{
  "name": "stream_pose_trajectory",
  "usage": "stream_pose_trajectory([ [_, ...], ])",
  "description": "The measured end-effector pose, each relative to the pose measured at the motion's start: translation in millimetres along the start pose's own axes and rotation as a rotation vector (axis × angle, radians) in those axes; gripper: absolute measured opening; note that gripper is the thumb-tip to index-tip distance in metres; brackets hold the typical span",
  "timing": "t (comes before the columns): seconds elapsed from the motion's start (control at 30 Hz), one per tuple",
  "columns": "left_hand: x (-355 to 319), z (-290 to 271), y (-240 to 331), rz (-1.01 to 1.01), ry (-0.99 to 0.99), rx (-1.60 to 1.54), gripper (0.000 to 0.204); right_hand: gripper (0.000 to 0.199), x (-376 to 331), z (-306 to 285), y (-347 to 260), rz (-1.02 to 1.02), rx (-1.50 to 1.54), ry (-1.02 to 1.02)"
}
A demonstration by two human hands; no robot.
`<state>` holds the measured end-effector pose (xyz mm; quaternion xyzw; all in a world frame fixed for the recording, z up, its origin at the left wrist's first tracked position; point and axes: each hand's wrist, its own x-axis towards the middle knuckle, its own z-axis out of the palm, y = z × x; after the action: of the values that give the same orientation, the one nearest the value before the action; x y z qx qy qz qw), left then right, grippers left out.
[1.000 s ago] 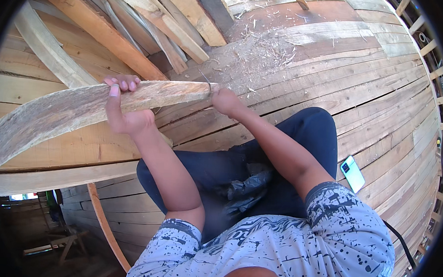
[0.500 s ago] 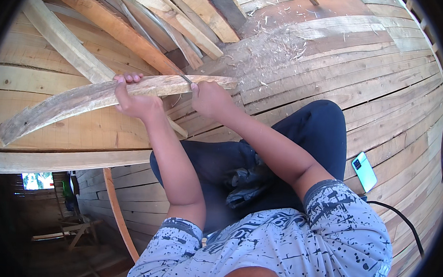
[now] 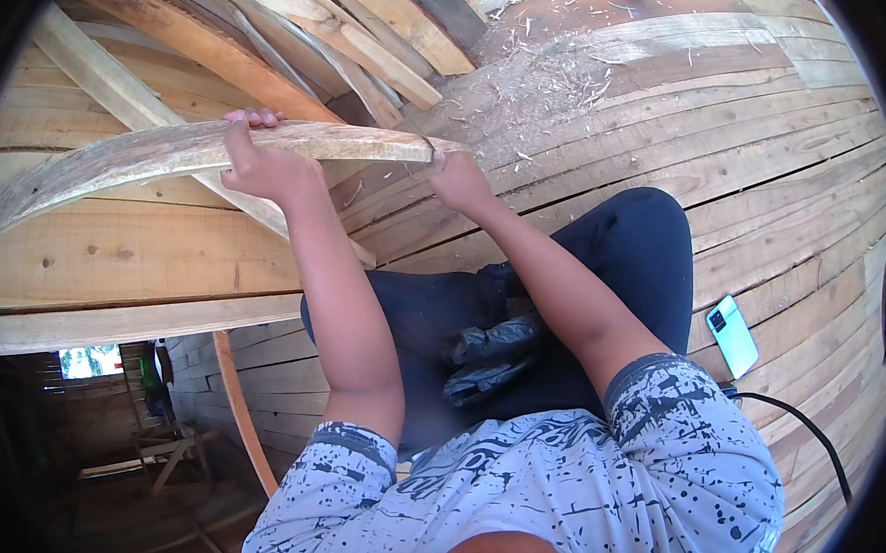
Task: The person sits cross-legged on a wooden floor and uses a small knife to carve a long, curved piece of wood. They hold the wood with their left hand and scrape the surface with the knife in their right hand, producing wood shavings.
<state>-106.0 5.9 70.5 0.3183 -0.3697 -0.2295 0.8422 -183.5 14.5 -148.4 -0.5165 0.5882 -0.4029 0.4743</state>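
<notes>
A long curved wooden plank slants in front of me, its left end lower and nearer. My left hand is closed around its middle, fingers over the far edge and thumb on the near side. Toward the plank's right end, my right hand is closed on a thin dark-bladed tool. The blade lies across the plank's edge; the handle is hidden in my fist. Beneath the plank, a pale wooden beam crosses at an angle.
Several timbers lie stacked at the far left. Wood shavings litter the plank floor beyond my knees. A light-blue phone and a black cable are at my right. At lower left, the floor edge borders a drop to a darker space.
My right hand has slid the blade rightward along the plank toward its right end. The plank has shifted slightly left and away in the picture, with my left hand still gripping it.
</notes>
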Motion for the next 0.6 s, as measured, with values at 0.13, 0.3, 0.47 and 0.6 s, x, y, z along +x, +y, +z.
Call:
stream_pose_trajectory([
  [0.13, 6.1, -6.2, -3.0, 0.009, -0.001, 0.016, 0.011, 0.047, 0.5, -0.9, -4.4, -0.012, 0.015, -0.022],
  [0.3, 7.1, -9.0, -5.7, -0.005, 0.019, 0.04, 0.011, 0.044, -17.9, -6.1, -24.3, -0.047, -0.066, -0.023],
  [0.47, 11.4, 2.8, -6.0, -0.02, -0.08, 0.016, 0.013, 0.049, 2.1, -3.7, 32.4, -0.09, -0.142, -0.015],
  [0.6, 20.0, 0.0, -10.6, 0.0, 0.003, 0.078, 0.012, 0.05, -9.6, -0.4, -27.4, -0.028, 0.033, 0.0],
])
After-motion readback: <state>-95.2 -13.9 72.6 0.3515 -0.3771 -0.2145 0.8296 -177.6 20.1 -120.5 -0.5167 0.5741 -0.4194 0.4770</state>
